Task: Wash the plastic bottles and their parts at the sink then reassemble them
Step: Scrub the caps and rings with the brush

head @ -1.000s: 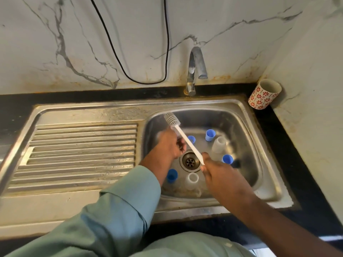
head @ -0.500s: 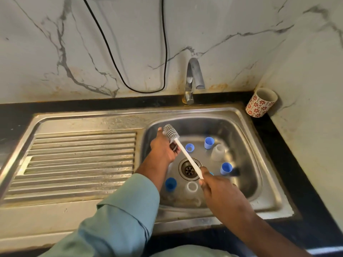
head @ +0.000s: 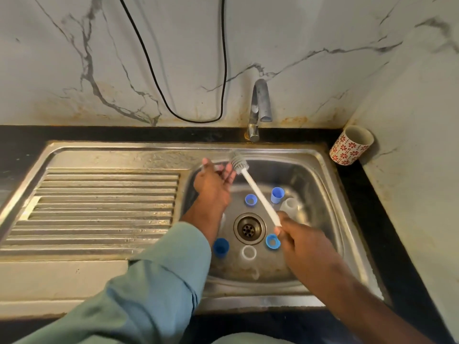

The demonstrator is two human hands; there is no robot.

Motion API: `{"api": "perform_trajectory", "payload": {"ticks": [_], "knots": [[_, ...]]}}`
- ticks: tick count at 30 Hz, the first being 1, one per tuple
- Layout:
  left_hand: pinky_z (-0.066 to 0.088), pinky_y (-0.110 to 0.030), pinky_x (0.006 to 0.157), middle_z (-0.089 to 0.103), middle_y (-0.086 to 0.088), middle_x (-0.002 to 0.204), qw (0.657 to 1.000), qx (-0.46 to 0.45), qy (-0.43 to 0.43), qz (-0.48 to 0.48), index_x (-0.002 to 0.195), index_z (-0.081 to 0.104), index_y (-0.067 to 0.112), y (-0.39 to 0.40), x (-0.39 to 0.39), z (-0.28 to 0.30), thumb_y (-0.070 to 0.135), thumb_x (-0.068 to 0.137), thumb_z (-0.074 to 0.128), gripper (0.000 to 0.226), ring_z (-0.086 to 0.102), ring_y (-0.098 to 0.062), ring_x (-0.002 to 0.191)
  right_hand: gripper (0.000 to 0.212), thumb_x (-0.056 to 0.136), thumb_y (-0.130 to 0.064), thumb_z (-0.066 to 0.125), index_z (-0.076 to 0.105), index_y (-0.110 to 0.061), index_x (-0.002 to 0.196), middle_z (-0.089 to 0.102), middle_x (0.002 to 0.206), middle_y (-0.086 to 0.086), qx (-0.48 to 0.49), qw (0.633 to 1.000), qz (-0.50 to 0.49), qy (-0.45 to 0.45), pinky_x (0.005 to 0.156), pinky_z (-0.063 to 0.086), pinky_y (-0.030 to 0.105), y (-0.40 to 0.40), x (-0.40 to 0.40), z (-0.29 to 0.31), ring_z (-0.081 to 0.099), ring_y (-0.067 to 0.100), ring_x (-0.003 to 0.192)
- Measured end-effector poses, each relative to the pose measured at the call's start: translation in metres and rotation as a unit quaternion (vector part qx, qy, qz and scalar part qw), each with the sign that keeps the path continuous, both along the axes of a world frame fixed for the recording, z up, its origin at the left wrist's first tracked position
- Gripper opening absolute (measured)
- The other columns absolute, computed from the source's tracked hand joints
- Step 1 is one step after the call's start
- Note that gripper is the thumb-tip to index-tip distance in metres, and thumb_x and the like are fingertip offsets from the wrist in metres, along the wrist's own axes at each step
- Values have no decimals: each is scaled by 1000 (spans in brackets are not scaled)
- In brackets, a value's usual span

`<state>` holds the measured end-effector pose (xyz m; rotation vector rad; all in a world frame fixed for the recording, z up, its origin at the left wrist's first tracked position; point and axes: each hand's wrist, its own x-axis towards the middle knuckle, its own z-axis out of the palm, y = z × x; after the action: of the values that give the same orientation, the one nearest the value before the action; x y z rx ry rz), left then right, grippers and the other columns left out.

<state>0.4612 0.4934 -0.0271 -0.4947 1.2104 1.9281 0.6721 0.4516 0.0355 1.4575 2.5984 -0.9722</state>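
Mid-frame over the sink, my right hand grips the bottle brush; my left hand holds something clear, blurred

A white ceramic cup with red flowers stands in the black counter's far right corner; a black cable hangs on the marble wall.

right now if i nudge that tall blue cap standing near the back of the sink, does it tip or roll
The tall blue cap stands upright and looks taller than wide, so it would probably tip. It looks like thin plastic, likely light. The steel sink looks wet, so it may slide first, then roll toward the drain.
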Motion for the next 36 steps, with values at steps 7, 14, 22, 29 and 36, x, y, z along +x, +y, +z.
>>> {"api": "perform_trajectory", "payload": {"ticks": [7,14,22,29,36], "knots": [[63,-41,68,74,-18,91,1000,-22,18,10,101,62,6,13,16,1,34,92,67,29,75,-27,75,33,103,-37,36,47,-32,134,55,79,-6,-49,999,18,2,72,52,33,7,8,-11,60,16,75],[62,-45,76,74,-13,88,989,-78,109,-64,97,64,7,18,50,-10,28,94,67,21,72,-25,78,36,104,-32,37,46,-29,139,52,73,-10,-40,999,2,11,65,46,21,28,13,-17,55,8,67],[62,-33,68,72,-12,92,994,-57,83,-33,101,63,6,-3,55,3,21,97,63,16,71,-20,76,31,105,-33,35,49,-29,132,51,74,-10,-31,999,34,-11,58,41,20,28,16,-19,50,5,63],[63,-39,69,75,-15,98,963,-123,111,-211,105,60,8,-7,55,-9,27,98,62,20,74,-25,80,33,103,-32,42,55,-24,132,54,72,-6,-99,994,-43,25,57,48,22,15,24,-32,55,8,64],[53,-30,68,73,3,94,848,-202,231,-431,102,68,15,0,62,-72,24,102,52,18,62,-18,84,26,102,-29,47,63,-26,122,59,72,-1,-101,987,-124,8,55,45,26,68,43,-48,55,14,59]]}}
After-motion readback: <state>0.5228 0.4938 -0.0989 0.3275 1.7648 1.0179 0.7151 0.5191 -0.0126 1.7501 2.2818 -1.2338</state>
